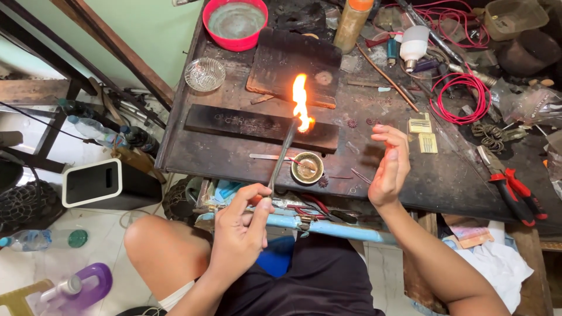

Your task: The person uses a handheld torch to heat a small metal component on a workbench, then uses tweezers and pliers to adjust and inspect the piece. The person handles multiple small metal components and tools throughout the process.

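Nearest, the left hand (240, 231) pinched long thin metal tweezers (283, 153), their tip in an orange flame (301, 104) over a dark charred block (257, 126). A small brass bowl (307, 167) sat just right. The right hand (389, 167) hovered open, empty. Farthest stood a red plastic basin (235, 24).

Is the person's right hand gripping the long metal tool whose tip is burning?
No: the left hand grips the long metal tool, while the open right hand is raised beside the orange flame, holding nothing.

Left hand (243, 225) pinched (right hand (389, 167) open).
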